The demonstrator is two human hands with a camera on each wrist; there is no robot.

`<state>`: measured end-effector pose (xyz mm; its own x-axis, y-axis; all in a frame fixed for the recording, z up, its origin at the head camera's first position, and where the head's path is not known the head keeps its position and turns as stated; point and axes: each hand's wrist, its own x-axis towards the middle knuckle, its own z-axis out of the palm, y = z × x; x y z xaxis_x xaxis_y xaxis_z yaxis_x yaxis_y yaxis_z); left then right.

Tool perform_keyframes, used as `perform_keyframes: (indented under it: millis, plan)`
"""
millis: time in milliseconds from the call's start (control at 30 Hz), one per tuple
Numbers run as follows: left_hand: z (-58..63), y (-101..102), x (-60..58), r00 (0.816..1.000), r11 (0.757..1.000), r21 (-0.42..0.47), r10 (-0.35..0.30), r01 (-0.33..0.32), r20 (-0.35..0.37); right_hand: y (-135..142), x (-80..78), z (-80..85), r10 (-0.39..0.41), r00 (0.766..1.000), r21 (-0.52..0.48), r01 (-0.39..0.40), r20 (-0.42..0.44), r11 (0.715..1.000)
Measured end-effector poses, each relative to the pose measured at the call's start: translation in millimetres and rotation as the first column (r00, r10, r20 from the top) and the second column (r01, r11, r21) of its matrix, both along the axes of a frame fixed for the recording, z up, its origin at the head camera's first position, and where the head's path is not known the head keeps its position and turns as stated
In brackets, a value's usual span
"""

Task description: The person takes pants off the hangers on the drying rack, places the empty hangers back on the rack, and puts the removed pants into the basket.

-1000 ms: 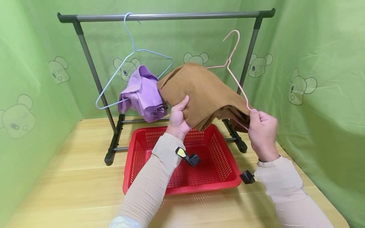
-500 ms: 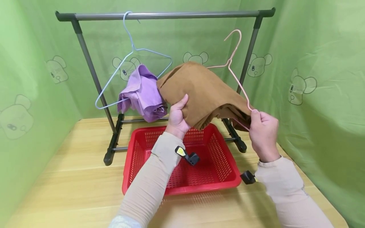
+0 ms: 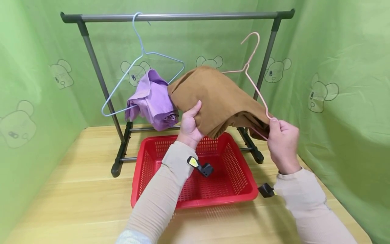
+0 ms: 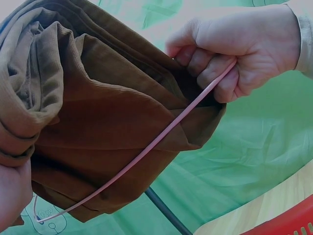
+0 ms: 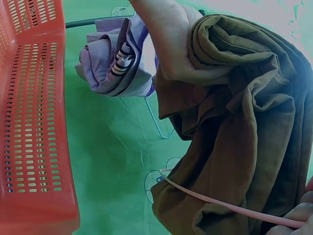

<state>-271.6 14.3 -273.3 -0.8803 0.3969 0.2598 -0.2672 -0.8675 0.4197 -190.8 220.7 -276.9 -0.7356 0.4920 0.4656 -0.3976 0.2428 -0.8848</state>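
A brown garment lies folded over the bar of a pink clothes hanger, above the basket. My left hand grips the garment's lower left part, thumb on top and fingers hidden beneath the cloth. With my right hand I hold the hanger's right corner, the garment's edge right at my fingertips. In the left wrist view, the hanger's lower bar runs under the cloth into my curled right fingers. The hanger's hook points up, off the rail. Rolled layers of the garment show in the right wrist view.
A grey clothes rack stands behind. From its rail hangs a blue hanger bearing a bundled purple garment, left of the brown one. A red perforated basket sits below on the wooden table. Green curtains enclose the sides.
My right hand and the pink hanger have shifted slightly right, and the hook with them. My left hand and its grip on the brown garment stay nearly the same.
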Motion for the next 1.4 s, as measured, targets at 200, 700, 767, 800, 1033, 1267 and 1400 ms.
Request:
perform_keyframes:
  millis: [200, 700, 767, 800, 1033, 1267, 1400]
  plan:
    - [0.4, -1, 0.1, 1.0, 1.0, 0.012, 0.006, -0.006, -0.005, 4, -2.7, -1.8, -0.012, 1.0, 0.011, 0.012, -0.011, 1.0]
    - [4.3, -1, 0.3, 0.999, 0.999, 0.019, 0.043, -0.044, 0.01, 7, -0.8, -1.3, -0.038, 0.999, 0.034, 0.037, 0.023, 0.999]
    - [4.6, -2, 0.5, 0.999, 0.999, 0.016, 0.045, -0.046, 0.008, 7, -1.0, -1.5, -0.055, 0.998, 0.059, 0.054, 0.025, 0.997]
    - [4.9, -2, 0.7, 0.999, 0.999, 0.015, 0.047, -0.047, 0.006, 8, -0.9, -1.6, -0.066, 0.997, 0.074, 0.064, 0.027, 0.995]
    - [4.9, -3, 0.7, 0.999, 0.999, 0.019, 0.039, -0.039, 0.0, 11, -1.5, -4.0, -0.116, 0.993, 0.13, 0.11, 0.037, 0.985]
    - [4.6, -4, 0.5, 1.0, 1.0, 0.013, 0.027, -0.027, -0.01, 11, -1.1, -5.9, -0.116, 0.993, 0.117, 0.111, 0.03, 0.987]
    - [5.1, -5, 0.3, 0.999, 0.999, 0.012, 0.032, -0.032, -0.002, 12, 0.4, -5.7, -0.098, 0.995, 0.089, 0.096, 0.016, 0.991]
